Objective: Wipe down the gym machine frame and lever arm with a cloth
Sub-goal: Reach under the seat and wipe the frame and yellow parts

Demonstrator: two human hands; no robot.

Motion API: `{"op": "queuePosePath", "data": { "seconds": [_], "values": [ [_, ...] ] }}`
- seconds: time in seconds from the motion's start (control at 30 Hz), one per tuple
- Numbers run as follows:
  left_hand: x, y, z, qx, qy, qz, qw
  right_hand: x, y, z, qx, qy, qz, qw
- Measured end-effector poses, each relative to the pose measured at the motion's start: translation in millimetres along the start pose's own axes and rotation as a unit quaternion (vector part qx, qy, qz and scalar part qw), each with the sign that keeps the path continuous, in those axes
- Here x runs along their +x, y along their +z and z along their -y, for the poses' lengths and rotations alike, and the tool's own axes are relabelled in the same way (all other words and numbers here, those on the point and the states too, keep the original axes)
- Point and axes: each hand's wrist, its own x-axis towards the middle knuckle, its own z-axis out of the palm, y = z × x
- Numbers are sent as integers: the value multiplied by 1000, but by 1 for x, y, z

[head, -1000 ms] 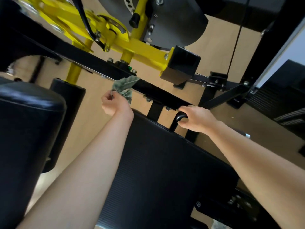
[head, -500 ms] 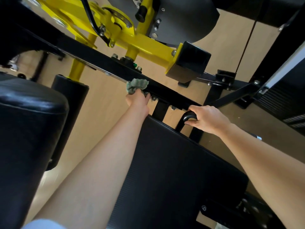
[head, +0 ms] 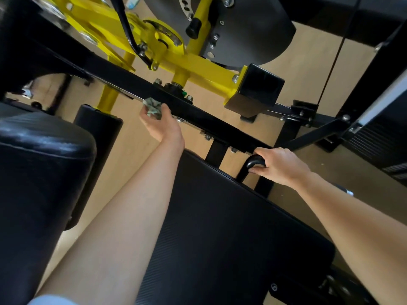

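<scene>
A black frame bar (head: 220,126) runs diagonally from upper left to right across the machine. My left hand (head: 160,123) holds a crumpled grey-green cloth (head: 152,106) against the near edge of that bar, below the yellow pivot. The yellow lever arm (head: 198,62) lies just beyond the bar and ends in a black block (head: 257,89). My right hand (head: 279,165) grips a curved black handle (head: 253,164) at the bar's right end.
A black padded seat (head: 220,227) fills the lower middle. A large black pad (head: 39,172) and a black roller pad (head: 97,133) stand on the left. A grey cam plate (head: 248,29), a thin cable (head: 330,62) and black uprights sit behind. Tan floor shows between the parts.
My left hand slid the cloth right along the frame bar, then back left to below the yellow pivot. My right hand stayed on the handle.
</scene>
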Motion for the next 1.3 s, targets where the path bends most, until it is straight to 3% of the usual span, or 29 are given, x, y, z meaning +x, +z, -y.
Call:
{"op": "queuePosePath", "data": {
  "seconds": [0.37, 0.6, 0.8, 1.03, 1.2, 1.3],
  "values": [
    [-21, -11, 32, 124, 0, 137, 983, 0, 0, -2, 1, -7, -4, 1000],
    [-7, -9, 13, 68, 101, 102, 987, 0, -1, 0, 4, -7, 0, 1000],
    [-21, -12, 35, 148, 112, 144, 972, 0, -1, 0, 2, -6, 0, 1000],
    [-11, -26, 46, 225, 181, 188, 939, 1, 0, -2, -5, -10, -2, 1000],
    [1, -15, 26, 227, 183, 137, 947, 1, 1, -4, -2, -16, -4, 1000],
    [-8, -12, 30, 239, 172, 146, 944, 1, 2, -4, -1, -14, -2, 1000]
  ]
}}
